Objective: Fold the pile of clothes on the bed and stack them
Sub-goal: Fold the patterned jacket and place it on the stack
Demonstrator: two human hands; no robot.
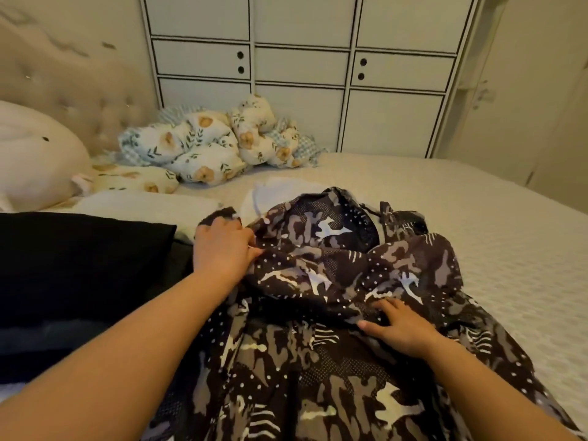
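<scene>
A dark brown patterned garment (318, 361) with grey, white and dotted patches lies crumpled and spread over the bed (509, 249) in front of me. My left hand (222, 246) grips a bunched fold at the garment's upper left edge. My right hand (397, 326) rests on the cloth at centre right, fingers curled into a fold of it. A white garment (270, 195) shows from under the patterned one at the far side. A folded black garment (73, 265) lies flat on the left of the bed.
A floral quilted blanket (206, 144) is heaped at the far side beside a cream pillow (35, 157) and the tufted headboard (79, 87). A white wardrobe (302, 58) stands behind the bed. The bed's right half shows bare white cover.
</scene>
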